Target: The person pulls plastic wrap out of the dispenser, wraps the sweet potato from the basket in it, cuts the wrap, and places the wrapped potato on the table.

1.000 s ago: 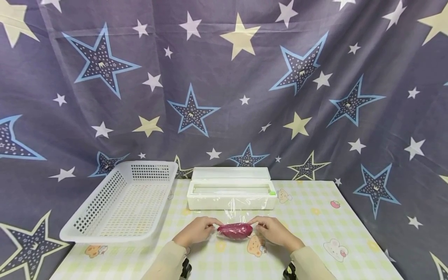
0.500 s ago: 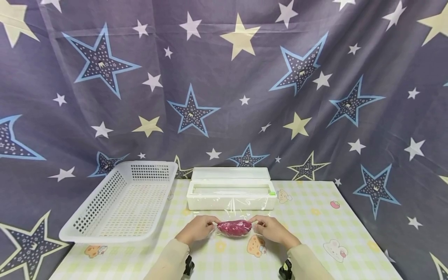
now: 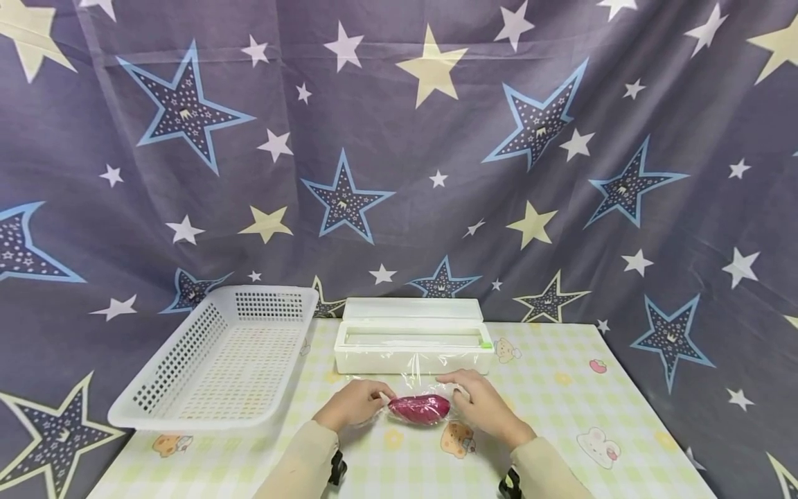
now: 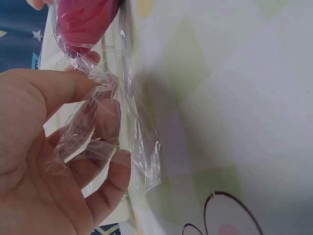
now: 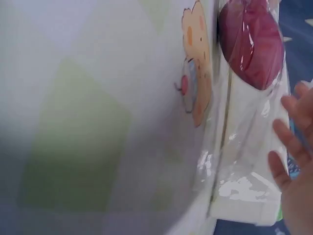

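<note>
A purple-red, tapered sweet potato (image 3: 419, 409) lies on the table between both hands, wrapped in clear cling film (image 4: 105, 81). At its left end, my left hand (image 3: 357, 403) pinches the gathered film between thumb and forefinger, and loose film trails over the other fingers. My right hand (image 3: 483, 405) hovers beside the right end with fingers apart and nothing in them. Film spreads out flat and loose at that end in the right wrist view, beside the fingers (image 5: 289, 142). Behind the sweet potato, film stretches to the white cling film box (image 3: 411, 360), whose lid is raised.
A white perforated plastic basket (image 3: 206, 424) stands at the left of the table. The table has a green-and-white checked cloth (image 3: 561, 402) with cartoon prints. A dark curtain (image 3: 386, 125) with stars hangs close behind the box.
My right hand has let go of the film at the right end and moved slightly forward, its fingers opening. The sweet potato has settled a little nearer me. My left hand keeps its pinch.
</note>
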The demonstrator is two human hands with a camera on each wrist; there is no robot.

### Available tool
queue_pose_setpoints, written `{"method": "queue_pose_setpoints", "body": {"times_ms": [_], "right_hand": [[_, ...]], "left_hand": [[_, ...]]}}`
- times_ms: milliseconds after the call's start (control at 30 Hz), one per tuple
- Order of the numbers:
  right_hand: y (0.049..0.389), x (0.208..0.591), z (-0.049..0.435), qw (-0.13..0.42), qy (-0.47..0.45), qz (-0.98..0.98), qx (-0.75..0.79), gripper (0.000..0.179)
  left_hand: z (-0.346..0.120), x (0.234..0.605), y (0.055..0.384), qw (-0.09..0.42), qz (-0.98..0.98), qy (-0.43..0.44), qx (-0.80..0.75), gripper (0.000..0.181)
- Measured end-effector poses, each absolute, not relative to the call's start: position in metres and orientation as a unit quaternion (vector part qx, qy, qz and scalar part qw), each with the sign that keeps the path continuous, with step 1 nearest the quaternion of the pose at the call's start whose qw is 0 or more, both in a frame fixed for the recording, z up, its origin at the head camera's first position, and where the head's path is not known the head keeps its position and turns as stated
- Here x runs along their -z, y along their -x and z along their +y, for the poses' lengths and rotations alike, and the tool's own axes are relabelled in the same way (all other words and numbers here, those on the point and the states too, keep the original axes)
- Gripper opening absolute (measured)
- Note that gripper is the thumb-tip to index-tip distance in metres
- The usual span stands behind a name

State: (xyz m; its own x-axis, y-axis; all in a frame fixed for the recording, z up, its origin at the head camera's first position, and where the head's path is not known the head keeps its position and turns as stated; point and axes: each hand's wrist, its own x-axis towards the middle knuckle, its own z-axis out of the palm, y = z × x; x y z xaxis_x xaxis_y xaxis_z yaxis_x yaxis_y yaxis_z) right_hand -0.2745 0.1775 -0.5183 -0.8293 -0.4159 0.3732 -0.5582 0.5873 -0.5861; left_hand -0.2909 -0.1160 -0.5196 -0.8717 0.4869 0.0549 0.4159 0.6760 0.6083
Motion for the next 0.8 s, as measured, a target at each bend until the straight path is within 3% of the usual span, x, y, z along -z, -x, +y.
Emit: {"method": "queue_pose_setpoints", "body": {"times_ms": [167, 400, 667, 800], "right_hand": [[0.271, 0.515, 0.172, 0.129, -0.363, -0.867, -0.315, 0.02], [0.272, 0.521, 0.166, 0.082, -0.349, -0.88, -0.31, 0.032], [0.271, 0.518, 0.164, 0.055, -0.333, -0.887, -0.315, 0.033], [0.27, 0.517, 0.164, 0.037, -0.327, -0.887, -0.324, 0.034]], "left_hand": [[-0.117, 0.522, 0.291, 0.064, 0.915, -0.237, -0.32, 0.02], [-0.118, 0.521, 0.289, 0.075, 0.913, -0.231, -0.328, 0.022], [-0.109, 0.51, 0.284, -0.044, 0.895, -0.308, -0.319, 0.026], [-0.099, 0.507, 0.282, -0.038, 0.881, -0.353, -0.312, 0.023]]}}
